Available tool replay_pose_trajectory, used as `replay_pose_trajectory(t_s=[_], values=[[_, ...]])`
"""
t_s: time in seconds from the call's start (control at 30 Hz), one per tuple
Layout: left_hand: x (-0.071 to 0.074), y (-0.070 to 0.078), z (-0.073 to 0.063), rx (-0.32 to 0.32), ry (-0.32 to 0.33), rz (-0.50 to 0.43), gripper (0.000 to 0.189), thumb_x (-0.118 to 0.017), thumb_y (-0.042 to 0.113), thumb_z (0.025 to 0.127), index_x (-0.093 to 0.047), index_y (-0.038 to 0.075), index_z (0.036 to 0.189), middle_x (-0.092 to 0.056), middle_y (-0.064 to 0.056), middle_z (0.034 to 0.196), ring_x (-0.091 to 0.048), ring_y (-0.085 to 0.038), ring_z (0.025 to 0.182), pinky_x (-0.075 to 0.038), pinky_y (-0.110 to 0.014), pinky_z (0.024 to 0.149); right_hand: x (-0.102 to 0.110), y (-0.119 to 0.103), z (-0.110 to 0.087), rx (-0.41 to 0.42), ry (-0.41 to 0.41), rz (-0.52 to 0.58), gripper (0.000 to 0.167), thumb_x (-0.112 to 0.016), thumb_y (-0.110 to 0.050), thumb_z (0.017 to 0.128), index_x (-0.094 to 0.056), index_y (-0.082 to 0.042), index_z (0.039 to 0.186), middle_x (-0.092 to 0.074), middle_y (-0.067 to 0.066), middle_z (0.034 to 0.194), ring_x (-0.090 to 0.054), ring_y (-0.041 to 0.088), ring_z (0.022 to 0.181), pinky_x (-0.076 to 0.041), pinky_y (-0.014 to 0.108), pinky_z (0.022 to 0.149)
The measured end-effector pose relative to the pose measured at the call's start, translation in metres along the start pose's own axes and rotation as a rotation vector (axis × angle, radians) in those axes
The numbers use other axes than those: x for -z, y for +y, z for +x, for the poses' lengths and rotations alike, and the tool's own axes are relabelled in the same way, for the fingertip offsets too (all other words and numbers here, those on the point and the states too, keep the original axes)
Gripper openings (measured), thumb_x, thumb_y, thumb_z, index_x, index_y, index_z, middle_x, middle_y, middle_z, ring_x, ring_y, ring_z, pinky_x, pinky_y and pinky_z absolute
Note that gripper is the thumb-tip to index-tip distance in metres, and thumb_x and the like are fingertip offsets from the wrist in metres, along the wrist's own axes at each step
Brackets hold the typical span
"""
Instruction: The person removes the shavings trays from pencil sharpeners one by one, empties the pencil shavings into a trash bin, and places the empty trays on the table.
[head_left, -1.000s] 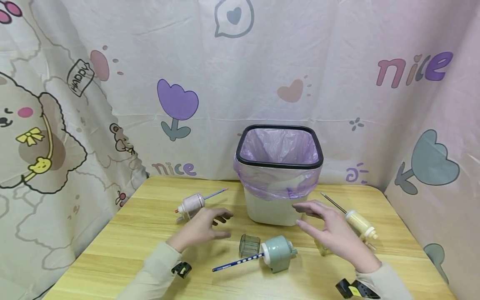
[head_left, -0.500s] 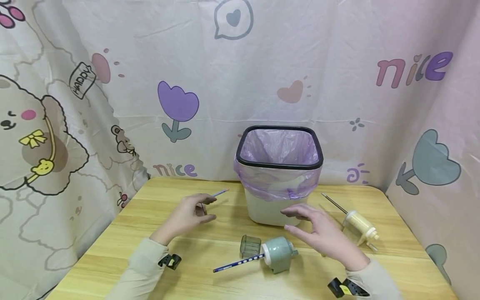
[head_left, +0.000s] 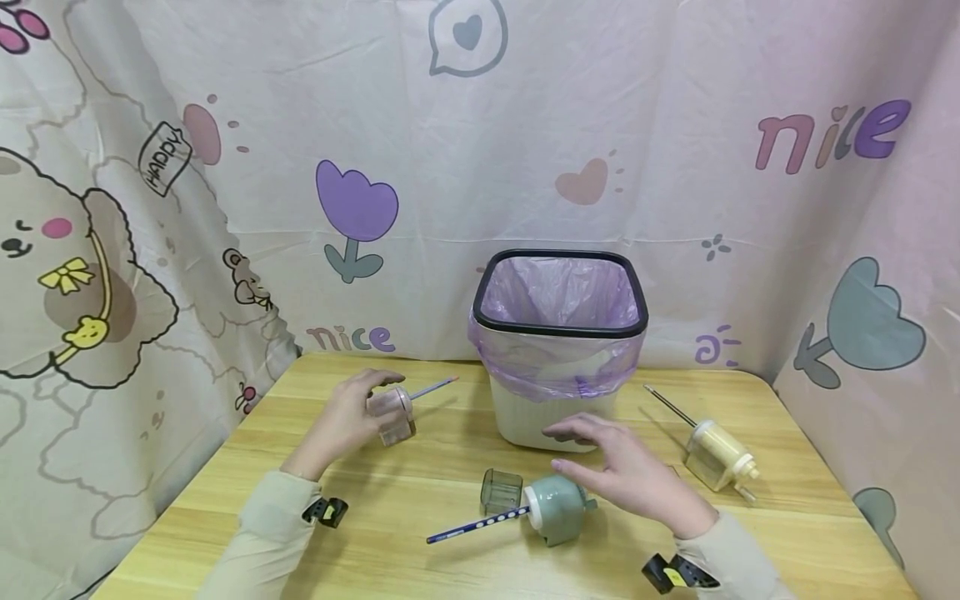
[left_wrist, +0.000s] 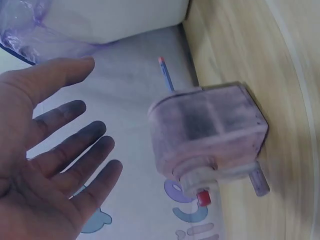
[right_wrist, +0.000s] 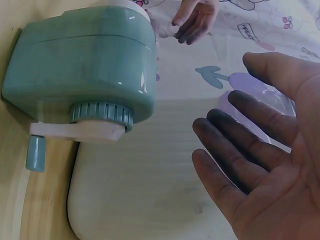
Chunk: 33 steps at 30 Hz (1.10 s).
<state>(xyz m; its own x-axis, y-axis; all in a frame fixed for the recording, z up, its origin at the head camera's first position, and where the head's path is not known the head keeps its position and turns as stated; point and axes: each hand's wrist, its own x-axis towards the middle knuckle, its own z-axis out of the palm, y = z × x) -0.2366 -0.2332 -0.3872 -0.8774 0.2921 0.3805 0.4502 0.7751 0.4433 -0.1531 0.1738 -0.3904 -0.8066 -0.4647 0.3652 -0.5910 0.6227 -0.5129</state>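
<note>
Nearest on the tabletop [head_left: 420,575] stands the green sharpener [head_left: 557,510], just beside the person's right hand [head_left: 626,471], which is wide and loosely spread. Farther off, the left hand [head_left: 345,423], also wide, hangs just beside the pink sharpener [head_left: 393,417]; the bin [head_left: 528,417] stands beyond the right hand.

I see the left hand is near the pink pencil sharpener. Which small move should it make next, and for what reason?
Probably the left hand should move in and close gently around the pink pencil sharpener: the left wrist view shows its fingers open, with a gap before the sharpener. The right hand also holds nothing.
</note>
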Motion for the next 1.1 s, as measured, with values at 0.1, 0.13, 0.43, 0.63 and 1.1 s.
replay_pose_trajectory(t_s=[0.1,0.13,0.43,0.63,1.1], values=[[0.001,-0.005,0.001,0.02,-0.005,0.029,0.062,-0.087,0.011,0.087,-0.063,0.004,0.143,-0.068,-0.024,0.139,-0.063,-0.049,0.13,-0.05,-0.07,0.112,-0.002,-0.001,0.003,0.014,-0.014,-0.01,0.039,-0.072,-0.041,0.103,-0.071,-0.021,0.136,-0.074,-0.003,0.133,-0.072,0.024,0.118,-0.062,0.052,0.101],[0.001,-0.006,0.001,0.03,-0.008,0.036,0.065,-0.087,0.01,0.087,-0.06,0.003,0.146,-0.066,-0.026,0.141,-0.062,-0.05,0.131,-0.049,-0.071,0.113,-0.003,-0.002,0.004,0.017,-0.021,-0.013,0.039,-0.072,-0.041,0.103,-0.07,-0.021,0.137,-0.074,-0.003,0.133,-0.072,0.025,0.118,-0.062,0.052,0.102],[0.0,-0.016,-0.001,0.055,-0.019,0.096,0.075,-0.089,0.013,0.085,-0.054,-0.003,0.149,-0.063,-0.03,0.143,-0.061,-0.052,0.13,-0.051,-0.07,0.111,-0.012,-0.007,0.011,0.053,-0.093,0.011,0.043,-0.072,-0.038,0.102,-0.069,-0.016,0.139,-0.072,0.0,0.137,-0.07,0.028,0.127,-0.058,0.056,0.109],[-0.003,-0.025,-0.002,0.08,-0.027,0.103,0.073,-0.09,0.015,0.084,-0.056,-0.004,0.146,-0.064,-0.032,0.139,-0.063,-0.052,0.126,-0.053,-0.069,0.109,-0.017,-0.008,0.015,0.062,-0.104,0.017,0.044,-0.071,-0.04,0.103,-0.069,-0.016,0.139,-0.072,0.001,0.137,-0.069,0.027,0.128,-0.057,0.056,0.111],[-0.011,-0.035,-0.001,0.107,-0.071,0.128,0.072,-0.089,0.017,0.086,-0.057,-0.004,0.146,-0.065,-0.031,0.134,-0.066,-0.049,0.12,-0.057,-0.066,0.104,-0.025,-0.013,0.023,0.076,-0.14,0.015,0.043,-0.072,-0.038,0.102,-0.07,-0.014,0.138,-0.073,0.001,0.136,-0.069,0.025,0.128,-0.057,0.052,0.112]])
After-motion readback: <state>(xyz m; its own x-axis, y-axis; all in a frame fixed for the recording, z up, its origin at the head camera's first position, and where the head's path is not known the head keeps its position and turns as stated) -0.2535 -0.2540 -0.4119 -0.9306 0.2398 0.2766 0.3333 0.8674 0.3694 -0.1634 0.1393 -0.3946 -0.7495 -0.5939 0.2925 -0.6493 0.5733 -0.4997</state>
